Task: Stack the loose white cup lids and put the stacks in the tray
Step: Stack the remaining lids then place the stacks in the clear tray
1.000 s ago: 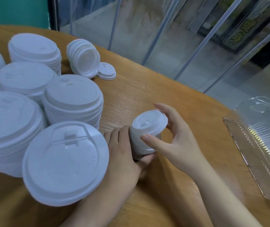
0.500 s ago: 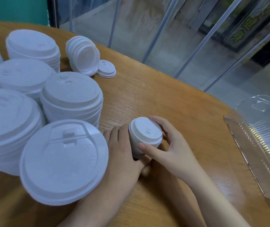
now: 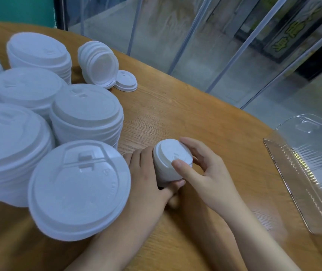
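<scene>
Small lid stack (image 3: 168,163) on table (image 3: 205,122), mid-front, well left of clear tray (image 3: 312,173) at right edge. Left hand (image 3: 148,178) curled round stack's left side, thumb beneath. Right hand (image 3: 205,171) pinches top lid, thumb and fingers on rim. Large lid stacks (image 3: 86,114) crowd left edge.

Tray (image 3: 302,173) cut off by right edge.

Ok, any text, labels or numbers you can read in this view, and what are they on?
Sign behind the glass: large yellow characters, too blurred and cut off to read.
Nearest big lid: embossed marks near the rim, too faint to read.
Small lid stack in both hands: small raised mark on top, unreadable.
Clear tray: no text visible.
</scene>
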The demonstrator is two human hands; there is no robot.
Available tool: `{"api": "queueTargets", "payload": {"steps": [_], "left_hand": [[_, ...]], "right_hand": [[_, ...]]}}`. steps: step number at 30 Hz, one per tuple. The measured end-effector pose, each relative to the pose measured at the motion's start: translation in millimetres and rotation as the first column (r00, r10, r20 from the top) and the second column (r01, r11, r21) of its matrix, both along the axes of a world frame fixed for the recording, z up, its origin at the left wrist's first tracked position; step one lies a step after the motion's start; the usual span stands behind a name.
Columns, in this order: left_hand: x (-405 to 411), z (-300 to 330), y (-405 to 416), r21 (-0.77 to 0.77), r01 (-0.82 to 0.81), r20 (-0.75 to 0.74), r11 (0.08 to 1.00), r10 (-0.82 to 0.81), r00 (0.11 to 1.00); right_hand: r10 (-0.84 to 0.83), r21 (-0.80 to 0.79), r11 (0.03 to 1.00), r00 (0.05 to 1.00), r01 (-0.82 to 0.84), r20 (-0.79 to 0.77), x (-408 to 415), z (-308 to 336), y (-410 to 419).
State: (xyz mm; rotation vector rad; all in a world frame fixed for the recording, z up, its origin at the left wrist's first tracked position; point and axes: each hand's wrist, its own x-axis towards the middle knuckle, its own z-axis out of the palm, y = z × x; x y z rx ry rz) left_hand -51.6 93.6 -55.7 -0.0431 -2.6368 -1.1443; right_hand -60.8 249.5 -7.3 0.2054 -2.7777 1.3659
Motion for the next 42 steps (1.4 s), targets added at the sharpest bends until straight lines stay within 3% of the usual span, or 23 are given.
{"api": "queueTargets", "payload": {"steps": [12,15,19,22,27,31,42], "left_hand": [[2,3,-2,0.105,0.041,0.027,0.994,-0.044,0.999],[2,4,-2,0.152,0.031,-0.013,0.988,-0.029,0.999],[1,1,-2,0.115,0.016,-0.038,0.993,-0.012,0.999],[-1,-2,-3,0.112,-0.009,-0.037,0.994,0.013,0.999],[-1,-6,-3,0.113,-0.031,-0.022,0.993,0.033,0.999],[-4,-8,-2,0.101,-0.034,-0.061,0.994,0.041,0.997],[-5,-7,-3,0.102,-0.025,-0.050,0.995,0.030,0.998]], "right_hand": [[0.098,0.127,0.986,0.992,-0.108,0.084,-13,17,10],[0.102,0.056,0.993,0.993,-0.105,0.060,-31,27,18],[-0.053,-0.080,0.995,0.996,0.059,0.077,-85,19,19],[-0.071,0.059,0.996,0.997,0.069,0.043,-139,1,3],[0.057,0.229,0.972,0.998,-0.048,-0.034,-211,-25,-38],[0.108,0.157,0.982,0.994,-0.104,-0.018,-237,-36,-66],[0.136,0.173,0.977,0.989,-0.124,-0.063,-253,-38,-75]]}}
